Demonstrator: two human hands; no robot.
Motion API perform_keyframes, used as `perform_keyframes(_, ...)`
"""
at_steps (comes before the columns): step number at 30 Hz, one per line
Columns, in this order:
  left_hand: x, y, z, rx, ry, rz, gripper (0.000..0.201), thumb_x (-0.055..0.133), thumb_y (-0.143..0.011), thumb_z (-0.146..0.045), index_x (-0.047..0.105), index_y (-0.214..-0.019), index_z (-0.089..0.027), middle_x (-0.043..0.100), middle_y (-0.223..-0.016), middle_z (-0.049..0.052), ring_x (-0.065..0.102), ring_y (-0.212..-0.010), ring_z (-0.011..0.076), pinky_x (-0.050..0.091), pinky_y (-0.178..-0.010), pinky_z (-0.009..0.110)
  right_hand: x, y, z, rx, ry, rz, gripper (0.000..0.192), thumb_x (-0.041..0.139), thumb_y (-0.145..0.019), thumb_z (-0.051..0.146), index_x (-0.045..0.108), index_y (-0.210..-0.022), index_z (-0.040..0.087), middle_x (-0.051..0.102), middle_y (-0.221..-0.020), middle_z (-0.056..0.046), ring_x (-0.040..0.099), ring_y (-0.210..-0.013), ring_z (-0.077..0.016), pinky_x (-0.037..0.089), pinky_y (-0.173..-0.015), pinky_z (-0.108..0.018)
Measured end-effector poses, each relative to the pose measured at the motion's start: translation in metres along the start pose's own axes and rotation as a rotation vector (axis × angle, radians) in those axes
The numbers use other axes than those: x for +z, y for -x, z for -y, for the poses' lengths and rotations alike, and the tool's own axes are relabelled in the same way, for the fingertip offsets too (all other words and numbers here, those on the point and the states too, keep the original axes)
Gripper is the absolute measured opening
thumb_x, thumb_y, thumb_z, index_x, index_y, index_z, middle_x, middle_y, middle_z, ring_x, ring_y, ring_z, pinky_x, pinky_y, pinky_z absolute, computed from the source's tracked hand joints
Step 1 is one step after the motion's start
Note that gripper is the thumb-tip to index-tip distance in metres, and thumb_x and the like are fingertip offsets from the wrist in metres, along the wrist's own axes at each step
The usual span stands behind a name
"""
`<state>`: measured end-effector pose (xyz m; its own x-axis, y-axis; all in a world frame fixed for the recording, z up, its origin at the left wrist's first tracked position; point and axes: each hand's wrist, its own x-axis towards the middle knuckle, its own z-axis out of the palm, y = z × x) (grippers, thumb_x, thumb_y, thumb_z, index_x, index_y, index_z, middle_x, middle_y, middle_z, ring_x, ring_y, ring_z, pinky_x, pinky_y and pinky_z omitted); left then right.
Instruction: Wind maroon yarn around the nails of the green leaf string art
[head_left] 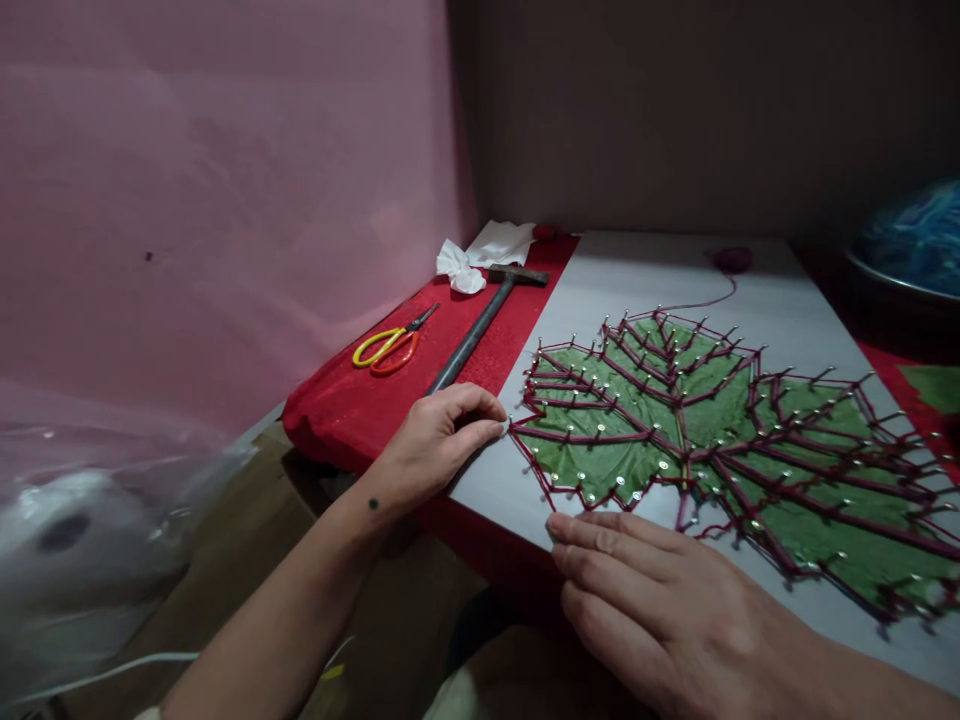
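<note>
A green leaf (570, 463) lies on a white board (645, 270), studded with several upright nails (601, 430). Dark red yarn (577, 437) runs around the nails, along the outline and the veins. At the leaf's left tip my left hand (439, 435) pinches thumb and forefinger together, right beside a nail wound with yarn; what lies between the fingertips is hidden. My right hand (652, 600) rests with its fingers stretched out at the board's near edge, just below the leaf's lower outline, and nothing shows in it.
Scissors (394, 343) with yellow and orange handles and a hammer (480, 330) lie on the red tabletop (337, 400), left of the board. Behind them is crumpled white paper (459, 268). A yarn ball (733, 260) sits at the board's far end. A bowl (904, 275) stands right.
</note>
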<state>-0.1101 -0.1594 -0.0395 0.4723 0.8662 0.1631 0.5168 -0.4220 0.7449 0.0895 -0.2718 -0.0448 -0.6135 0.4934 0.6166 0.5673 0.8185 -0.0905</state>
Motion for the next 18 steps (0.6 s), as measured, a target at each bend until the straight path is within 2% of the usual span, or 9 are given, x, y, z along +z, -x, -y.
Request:
perform_keyframes(7, 0.001, -0.009, -0.006, 0.155, -0.174, 0.039, 0.009, 0.055, -0.08, -0.012, 0.061, -0.074, -0.014, 0.057, -0.075, 0.0, 0.052, -0.071, 0.0111, 0.042, -0.067, 0.023, 0.001, 0.001, 0.0, 0.003, 0.028, -0.012, 0.047, 0.026, -0.093, 0.006, 0.069, -0.079, 0.016, 0.074, -0.084, -0.005, 0.067, -0.095, -0.017, 0.051, -0.085, -0.028)
perform_keyframes(10, 0.001, -0.01, -0.008, 0.257, -0.316, 0.041, 0.012, 0.053, -0.081, -0.01, 0.06, -0.072, -0.014, 0.057, -0.073, 0.0, 0.05, -0.073, 0.0127, 0.041, -0.071, 0.026, -0.003, 0.0, 0.0, 0.0, 0.014, 0.011, 0.048, 0.025, -0.093, 0.004, 0.069, -0.079, 0.017, 0.074, -0.084, -0.004, 0.066, -0.096, -0.0167, 0.05, -0.086, -0.028)
perform_keyframes(13, 0.002, -0.007, -0.007, 0.286, -0.404, 0.03, 0.013, 0.052, -0.083, -0.011, 0.059, -0.074, -0.015, 0.059, -0.074, 0.001, 0.051, -0.076, 0.0143, 0.041, -0.076, 0.03, -0.006, -0.002, -0.001, 0.007, 0.008, 0.054, 0.05, 0.024, -0.092, 0.002, 0.07, -0.079, 0.017, 0.074, -0.081, -0.004, 0.066, -0.096, -0.016, 0.049, -0.087, -0.027)
perform_keyframes(16, 0.003, 0.002, -0.005, 0.248, -0.371, -0.02, 0.008, 0.055, -0.084, -0.012, 0.061, -0.089, -0.015, 0.061, -0.082, 0.002, 0.054, -0.081, 0.0156, 0.043, -0.08, 0.031, -0.008, -0.003, 0.001, 0.02, 0.016, 0.07, 0.049, 0.026, -0.092, 0.001, 0.07, -0.077, 0.018, 0.073, -0.077, -0.003, 0.066, -0.094, -0.0153, 0.048, -0.087, -0.027)
perform_keyframes(18, 0.004, 0.011, -0.005, 0.258, -0.338, -0.1, 0.022, 0.055, -0.084, -0.012, 0.058, -0.106, -0.015, 0.06, -0.093, 0.004, 0.055, -0.091, 0.0166, 0.043, -0.085, 0.032, -0.011, -0.003, 0.003, 0.034, 0.016, 0.064, 0.05, 0.025, -0.092, 0.002, 0.07, -0.077, 0.017, 0.073, -0.077, -0.004, 0.065, -0.095, -0.0151, 0.047, -0.088, -0.026)
